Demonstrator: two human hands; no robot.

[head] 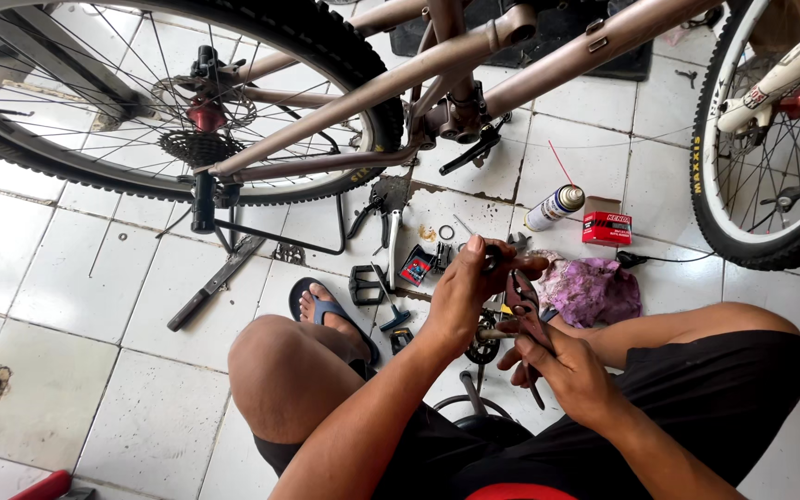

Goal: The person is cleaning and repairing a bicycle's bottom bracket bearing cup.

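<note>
Pliers (522, 310), clenched in the right hand (571, 375) above the lap, bite a small part pinched by the left hand (465, 292) fingers; a slip could nip fingers or drop it among tools on the tiled floor (48, 278).

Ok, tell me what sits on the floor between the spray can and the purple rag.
In the head view, a small red box stands on the white tiles between the spray can and the purple rag, just right of the can.

You've got dark pliers (522, 310) pointing down over your lap, jaws up by a small greasy toothed sprocket part (483, 348).
</note>
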